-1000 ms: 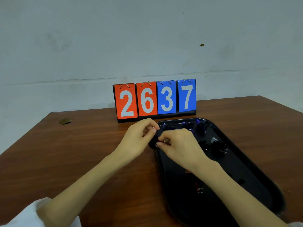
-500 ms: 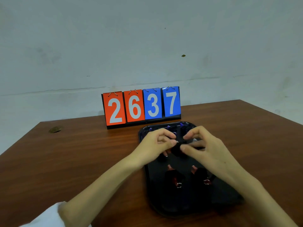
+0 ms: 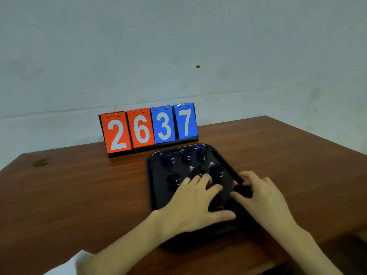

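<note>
Reading the flip scoreboard (image 3: pixel 149 128) at the back of the counter (image 3: pixel 79 195), we make out 2 and 6 in white on orange cards, then 3 and 7 in white on blue. Just in front of it lies a black tray (image 3: pixel 150 175), and both hands are over its near half; the left hand (image 3: pixel 195 203) spreads above the tray floor, its fingers (image 3: pixel 198 178) straight and loose, the thumb stretched toward the right, holding nothing that we can see; the right hand (image 3: pixel 262 199) curls thumb and fingertips round a small black piece (image 3: pixel 241 190) with a pink tip, at the tray's right rim. Farther back in the tray stand a row of three purple-tagged pieces (image 3: pixel 186 154), two white-tagged pieces (image 3: pixel 216 169) and one plain black piece (image 3: pixel 173 179) to the left; black on black, their shapes are hard for us to make out. Another dark piece (image 3: pixel 218 204) sits half hidden between the left thumb and forefinger; we cannot tell whether the hand touches it; the wrists cover the tray's near edge; a white sleeve (image 3: pixel 65 264) is cut off at the bottom.
</note>
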A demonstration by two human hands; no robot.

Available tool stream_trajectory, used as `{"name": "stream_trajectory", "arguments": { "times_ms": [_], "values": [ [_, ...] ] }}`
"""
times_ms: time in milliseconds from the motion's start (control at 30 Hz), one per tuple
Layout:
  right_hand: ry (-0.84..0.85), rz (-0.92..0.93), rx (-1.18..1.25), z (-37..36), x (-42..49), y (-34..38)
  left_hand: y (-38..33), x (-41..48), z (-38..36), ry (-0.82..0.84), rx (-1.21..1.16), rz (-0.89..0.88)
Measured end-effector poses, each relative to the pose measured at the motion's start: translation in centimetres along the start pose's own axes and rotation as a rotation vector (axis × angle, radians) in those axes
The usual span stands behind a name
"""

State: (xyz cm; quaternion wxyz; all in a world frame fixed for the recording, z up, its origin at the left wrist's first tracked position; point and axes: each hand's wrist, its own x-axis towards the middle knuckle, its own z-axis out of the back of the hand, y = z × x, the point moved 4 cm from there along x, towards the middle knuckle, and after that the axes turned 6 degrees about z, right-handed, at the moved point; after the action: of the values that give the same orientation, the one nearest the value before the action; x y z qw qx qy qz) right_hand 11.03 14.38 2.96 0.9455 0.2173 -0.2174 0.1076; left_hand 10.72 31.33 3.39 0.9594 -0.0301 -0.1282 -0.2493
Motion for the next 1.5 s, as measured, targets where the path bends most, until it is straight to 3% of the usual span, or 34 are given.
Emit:
{"name": "stream_trajectory", "arguments": {
  "times_ms": [333,500,667,800,933,1133,1500],
  "values": [
    [0.030,-0.050,0.012,-0.6,-0.3,-0.1,0.8,0.3,-0.6,-0.039,-0.096,-0.020],
    [0.016,-0.116,0.249,0.1,1.5,-0.8,1.7,-0.1,0.6,-0.038,-0.140,0.024],
    [0.141,-0.147,0.227,-0.6,6.6,-1.6,7.6,-1.7,2.9,-0.198,-0.300,0.362],
    [0.257,-0.187,0.161,-2.5,9.5,-2.0,13.9,-4.0,2.2,-0.099,-0.205,0.678],
    [0.308,-0.225,0.089,-3.5,10.7,-2.5,15.8,-3.9,0.4,0.026,-0.539,0.839],
    [0.317,-0.230,0.048,-4.1,10.9,-2.7,15.1,-3.0,0.0,0.046,-1.037,0.970],
    [0.283,-0.312,0.054,1.0,7.5,-3.5,11.9,-1.7,0.5,0.160,-1.275,0.888]
  ]
}}
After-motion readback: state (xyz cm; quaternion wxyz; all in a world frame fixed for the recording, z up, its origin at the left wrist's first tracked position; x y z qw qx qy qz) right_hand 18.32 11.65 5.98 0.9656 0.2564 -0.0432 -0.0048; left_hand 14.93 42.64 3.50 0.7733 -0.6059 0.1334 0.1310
